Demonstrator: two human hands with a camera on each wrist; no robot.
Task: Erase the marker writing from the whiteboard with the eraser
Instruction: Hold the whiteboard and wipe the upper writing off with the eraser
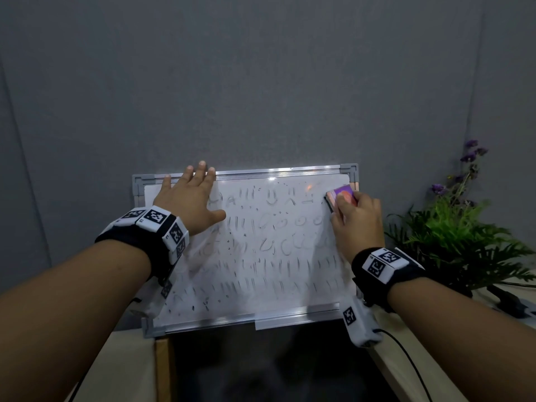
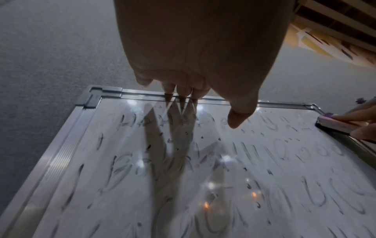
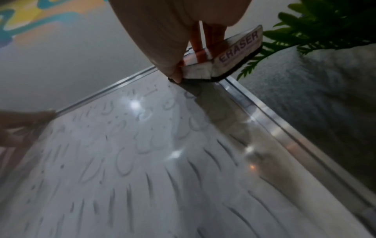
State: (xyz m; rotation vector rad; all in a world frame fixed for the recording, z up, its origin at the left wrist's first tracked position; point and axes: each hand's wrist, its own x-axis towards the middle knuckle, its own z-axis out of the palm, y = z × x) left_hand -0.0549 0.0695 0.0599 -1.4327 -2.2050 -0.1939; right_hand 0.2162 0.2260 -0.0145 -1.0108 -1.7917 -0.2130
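Nearest to us, below both wrists, a dark panel (image 1: pixel 261 367) sits between pale wooden surfaces (image 1: pixel 127 369), and the bottom rail of the whiteboard (image 1: pixel 246 274) rests just above it. The board leans back against a grey wall (image 1: pixel 261 82), its face covered in smeared, half-wiped marker writing (image 1: pixel 278 265): rows of short strokes low down, loops and letters higher up toward the fingers.

Left hand (image 1: pixel 190 198) now: fingers straight and spread, palm flat on the upper left of the board, fingertips reaching over the top rail, thumb out to the side across the first line of writing. It grips nothing, just presses the board.

Over on the right, the right hand (image 1: pixel 358 219) is wrapped round the eraser (image 1: pixel 340 195), thumb on its near end and fingers across the top, the dark felt side down on the board. The eraser sits at the upper right corner, just beyond the fingertips' side of the frame rail; the word ERASER shows on its side in the right wrist view.

Farther right of that hand, a green plant with purple flowers (image 1: pixel 458 227) stands beside the board.
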